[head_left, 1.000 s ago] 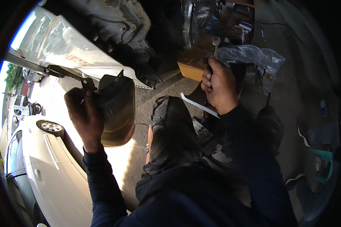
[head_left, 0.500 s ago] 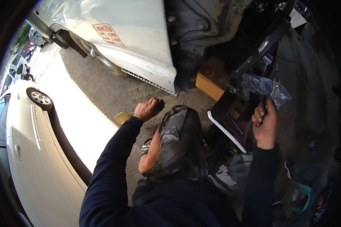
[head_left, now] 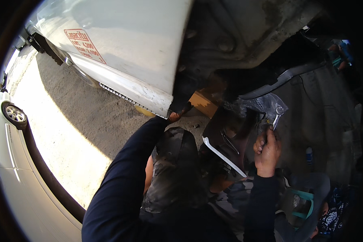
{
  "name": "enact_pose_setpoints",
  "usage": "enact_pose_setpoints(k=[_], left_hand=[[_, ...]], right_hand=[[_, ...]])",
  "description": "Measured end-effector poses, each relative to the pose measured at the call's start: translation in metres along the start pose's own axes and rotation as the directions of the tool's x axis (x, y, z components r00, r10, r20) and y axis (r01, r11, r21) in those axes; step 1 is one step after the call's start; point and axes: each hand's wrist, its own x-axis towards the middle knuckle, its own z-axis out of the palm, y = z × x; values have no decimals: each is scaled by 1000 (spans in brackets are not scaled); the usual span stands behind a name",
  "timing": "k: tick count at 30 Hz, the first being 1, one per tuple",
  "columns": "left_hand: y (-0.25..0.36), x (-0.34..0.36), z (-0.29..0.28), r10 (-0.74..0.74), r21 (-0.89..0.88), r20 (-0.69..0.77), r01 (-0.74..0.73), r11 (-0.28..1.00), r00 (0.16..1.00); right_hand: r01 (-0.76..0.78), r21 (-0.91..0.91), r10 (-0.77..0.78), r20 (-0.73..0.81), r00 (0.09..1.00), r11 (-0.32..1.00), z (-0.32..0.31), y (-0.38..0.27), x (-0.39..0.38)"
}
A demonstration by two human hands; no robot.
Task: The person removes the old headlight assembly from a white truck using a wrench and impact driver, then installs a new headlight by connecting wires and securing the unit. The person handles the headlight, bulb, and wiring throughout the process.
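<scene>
My left hand [head_left: 174, 117] reaches to the lower front corner of the white vehicle door [head_left: 121, 48], its fingers curled on something dark that is largely hidden. A yellowish piece [head_left: 143, 110] shows just left of it, partly behind the sill. My right hand [head_left: 266, 151] grips a silver wrench [head_left: 277, 117] upright, below the crumpled clear plastic bag [head_left: 256, 103]. Left of that hand, a brown panel [head_left: 215, 133] lies with a dark slim tool [head_left: 232, 143] on it and a long white strip [head_left: 224, 156] along its edge. An orange-brown box [head_left: 202, 103] sits behind.
Dark vehicle underbody [head_left: 226, 44] overhangs the top. A pale car [head_left: 24, 173] stands left on sunlit concrete [head_left: 68, 141]. My camouflage-clad knee [head_left: 169, 161] is in the middle. At lower right are a person's leg [head_left: 310, 181], a teal stool [head_left: 302, 201] and a blue bottle [head_left: 309, 157].
My left hand has moved forward to the door's lower edge, and the dark plastic piece it held is no longer clearly visible. The door fills more of the view. My right hand still grips the wrench.
</scene>
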Motion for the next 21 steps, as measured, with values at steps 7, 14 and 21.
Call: enact_pose_setpoints(k=[7,14,21], left_hand=[[40,12,8,75,87,382,-116,989,921],[47,8,-18,-210,-101,530,307,946,821],[7,-89,-36,-430,-184,38,430,884,902]], right_hand=[[18,-23,-19,-40,999,1000,-8,0,-4],[67,-2,-67,-31,997,998,-18,-10,-10],[-20,279,18,8,1000,960,-30,-40,-8]])
